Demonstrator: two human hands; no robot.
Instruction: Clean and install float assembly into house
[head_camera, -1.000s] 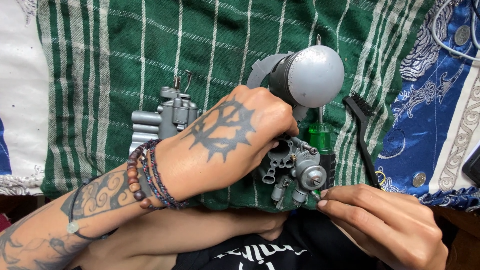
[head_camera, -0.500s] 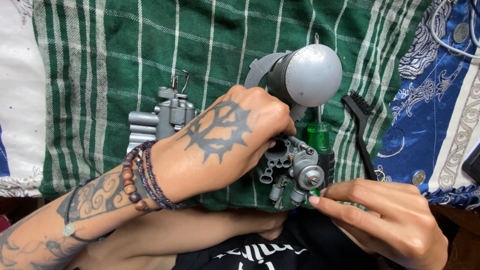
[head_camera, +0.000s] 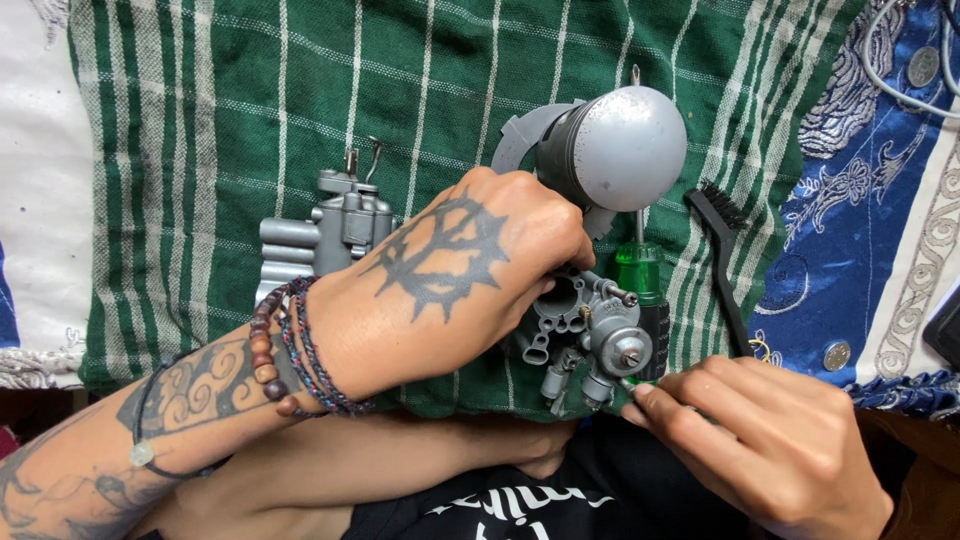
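Item 1: carburetor, small grey cast body with several ports and a round cap, lying at the near edge of the green striped cloth. My left hand is closed over its top and holds it down. My right hand has fingertips pinched at its lower right corner, on something too small to make out; I cannot tell whether a part or a tool sits between them. Step in hand, as I judge it: working a small fitting at that corner while the body is steadied. The next move calls for a firm left hold and a fine, straight pull or turn from the right fingertips, so nothing drops off the cloth. Item 2: screwdriver, green handle, just beside the carburetor. Item 3: black brush, right of it. Item 4: grey dome part, above. Item 5: grey finned block, behind my left wrist.
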